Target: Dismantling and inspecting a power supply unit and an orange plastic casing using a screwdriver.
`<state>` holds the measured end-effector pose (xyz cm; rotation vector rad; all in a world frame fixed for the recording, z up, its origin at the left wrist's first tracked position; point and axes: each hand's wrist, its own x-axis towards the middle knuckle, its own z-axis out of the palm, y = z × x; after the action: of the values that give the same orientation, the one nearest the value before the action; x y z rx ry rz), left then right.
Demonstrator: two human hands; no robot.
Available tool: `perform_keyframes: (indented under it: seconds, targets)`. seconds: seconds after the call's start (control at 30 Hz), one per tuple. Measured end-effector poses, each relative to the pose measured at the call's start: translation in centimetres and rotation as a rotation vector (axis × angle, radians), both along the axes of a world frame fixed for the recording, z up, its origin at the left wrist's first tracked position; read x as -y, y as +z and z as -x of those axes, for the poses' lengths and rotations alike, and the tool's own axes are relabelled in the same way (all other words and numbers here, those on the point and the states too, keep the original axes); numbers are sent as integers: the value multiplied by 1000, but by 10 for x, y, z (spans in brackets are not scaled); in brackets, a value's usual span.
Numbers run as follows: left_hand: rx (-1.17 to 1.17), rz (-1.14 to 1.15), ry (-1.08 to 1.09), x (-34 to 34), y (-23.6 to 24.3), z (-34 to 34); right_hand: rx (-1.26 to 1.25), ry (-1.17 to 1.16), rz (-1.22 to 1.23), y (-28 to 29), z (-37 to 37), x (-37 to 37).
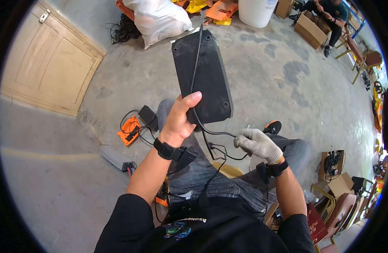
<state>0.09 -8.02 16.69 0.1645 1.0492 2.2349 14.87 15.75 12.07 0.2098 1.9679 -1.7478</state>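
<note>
My bare left hand (179,116) grips the lower end of a black rectangular box (206,76) with screws at its corners, held up in front of me. The thumb presses a black cable (197,63) that runs lengthwise over the box's face. From there the cable bends down and across to my right hand (259,145), which wears a pale knitted glove and is closed round it. More black cord dangles between the hands over my lap. Both wrists carry black straps with small dark devices.
On the floor at left lie a black adapter (148,116), an orange piece (129,130) and a grey case (114,158). A white sack (160,19) and a white bin (257,10) stand ahead. Cardboard boxes (332,166) and chairs (343,208) line the right; another person sits far right.
</note>
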Motion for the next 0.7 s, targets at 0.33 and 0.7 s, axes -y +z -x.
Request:
perform_keyframes:
  seconds: [0.33,0.7]
  targets:
    - [-283,375,50,-2,9,-6,-117,-319,-290,25,-4,-18]
    - [-563,663,0,-29,-32,-26,-259,-143,-168,113,-14,-7]
